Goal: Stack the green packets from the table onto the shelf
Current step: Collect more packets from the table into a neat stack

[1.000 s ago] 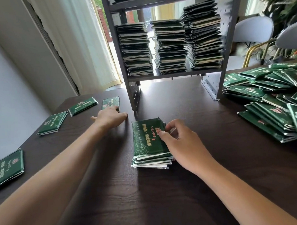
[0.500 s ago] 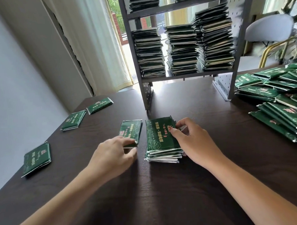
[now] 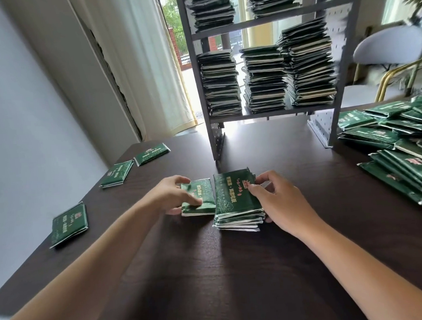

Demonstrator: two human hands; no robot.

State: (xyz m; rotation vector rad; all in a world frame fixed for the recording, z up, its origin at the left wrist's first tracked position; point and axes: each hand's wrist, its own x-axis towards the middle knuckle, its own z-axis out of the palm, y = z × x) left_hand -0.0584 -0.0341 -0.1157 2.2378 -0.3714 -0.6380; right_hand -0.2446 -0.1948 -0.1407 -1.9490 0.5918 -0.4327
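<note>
Green packet [image 3: 202, 196], long axis pointing away, in left hand [image 3: 173, 195].

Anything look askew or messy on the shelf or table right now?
Yes. The right-hand stack on the shelf leans, its packets fanned unevenly. The pile on the table's right lies jumbled, overlapping at angles.

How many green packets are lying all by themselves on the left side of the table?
3: one near the table's left edge, one farther back, and one behind that. A fourth is in the left hand.
</note>
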